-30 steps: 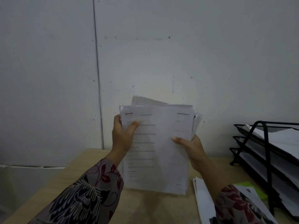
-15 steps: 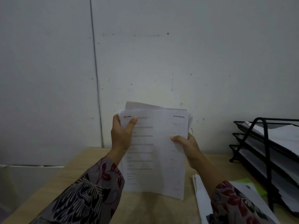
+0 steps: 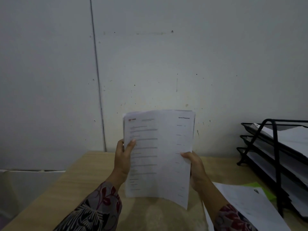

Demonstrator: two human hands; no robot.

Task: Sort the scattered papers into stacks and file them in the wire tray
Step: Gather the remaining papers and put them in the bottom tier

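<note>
I hold a stack of white printed papers (image 3: 160,152) upright above the wooden desk (image 3: 80,189). My left hand (image 3: 123,159) grips the stack's left edge, thumb on the front sheet. My right hand (image 3: 195,167) grips the right edge lower down, thumb across the front. The sheets' top edges line up closely. A black three-tier wire tray (image 3: 276,157) stands at the right, with papers lying in its tiers.
More white sheets (image 3: 246,207) lie on the desk at the lower right, with a green sheet (image 3: 265,192) partly under them. A grey wall rises right behind the desk. A pale box edge (image 3: 30,170) shows at the left, beside the desk.
The fanned-out sheets have been squared into one even stack. My left hand has slid lower down the left edge, and the stack sits a little lower in front of me.
</note>
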